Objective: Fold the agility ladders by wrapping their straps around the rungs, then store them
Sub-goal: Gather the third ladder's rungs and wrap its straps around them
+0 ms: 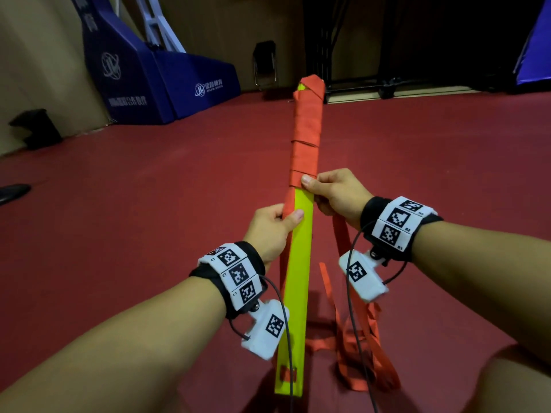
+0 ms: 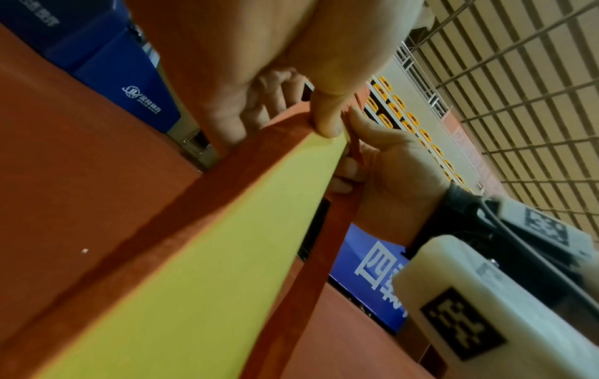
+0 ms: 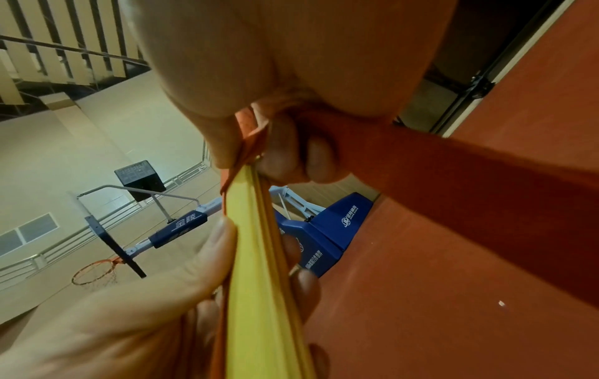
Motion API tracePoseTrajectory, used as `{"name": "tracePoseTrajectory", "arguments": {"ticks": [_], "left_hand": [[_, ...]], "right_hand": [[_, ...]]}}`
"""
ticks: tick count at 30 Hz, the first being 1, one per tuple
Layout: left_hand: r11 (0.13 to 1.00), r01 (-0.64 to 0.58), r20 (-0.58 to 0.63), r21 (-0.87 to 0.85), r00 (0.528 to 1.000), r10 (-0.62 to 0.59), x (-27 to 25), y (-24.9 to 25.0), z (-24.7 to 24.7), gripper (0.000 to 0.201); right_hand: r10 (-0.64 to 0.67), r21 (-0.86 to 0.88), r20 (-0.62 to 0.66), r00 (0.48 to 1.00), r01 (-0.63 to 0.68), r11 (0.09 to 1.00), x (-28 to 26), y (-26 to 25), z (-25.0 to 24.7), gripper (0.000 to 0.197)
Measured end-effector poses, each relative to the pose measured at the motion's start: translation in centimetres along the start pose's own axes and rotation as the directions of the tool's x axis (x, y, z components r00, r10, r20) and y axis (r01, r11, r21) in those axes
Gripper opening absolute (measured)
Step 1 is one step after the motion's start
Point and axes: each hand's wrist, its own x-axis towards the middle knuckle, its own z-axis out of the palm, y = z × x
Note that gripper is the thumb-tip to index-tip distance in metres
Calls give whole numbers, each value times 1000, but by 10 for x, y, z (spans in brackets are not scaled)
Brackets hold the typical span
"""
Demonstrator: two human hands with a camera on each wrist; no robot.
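- Wrapping is well under way: the far half of the stacked yellow rungs [image 1: 298,263] is covered in turns of the red strap [image 1: 307,135], from the far tip down to where the hands meet.
- By my judgement about half remains: the near stretch of the rungs is bare yellow down to its slotted end, and a loose heap of strap [image 1: 360,338] lies on the red floor [image 1: 119,219] just right of that end.
- Storing has not begun; nothing shows where the bundle will go.
- The bundle is held in the air in front of the person, pointing away and slightly upward, its near end low between the forearms.
- The left hand [image 1: 272,231] grips the bundle from the left, thumb on the yellow face and fingers curled behind, pinning the newest turn of strap against the edge.
- The right hand [image 1: 337,195] sits a little farther along on the right, thumb pressed on the last wrapped turn, fingers curled round the strap that hangs down from it.
- Both forearms reach forward with wrists close together, on either side of the bundle.
- A blue basketball stand base [image 1: 149,73] stands well apart, at the far left wall.
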Motion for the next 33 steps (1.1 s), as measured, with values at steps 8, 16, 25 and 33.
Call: {"name": "tracePoseTrajectory", "arguments": {"ticks": [8, 16, 25, 33], "left_hand": [[991, 112, -61, -76, 991, -117, 2, 4, 5, 23], [950, 2, -33, 312, 999, 9, 1, -1, 3, 60], [929, -79, -113, 363, 985, 128, -2, 0, -1, 28], [953, -105, -73, 283, 989, 131, -2, 2, -2, 19]], "right_hand": [[-77, -50, 105, 992, 82, 995, 3, 4, 0, 29], [-172, -153, 55, 984, 179, 972, 1, 5, -2, 28], [-160, -195, 81, 984, 173, 965, 3, 8, -4, 22], [-152, -297, 127, 980, 183, 937, 1, 5, -6, 16]]}}
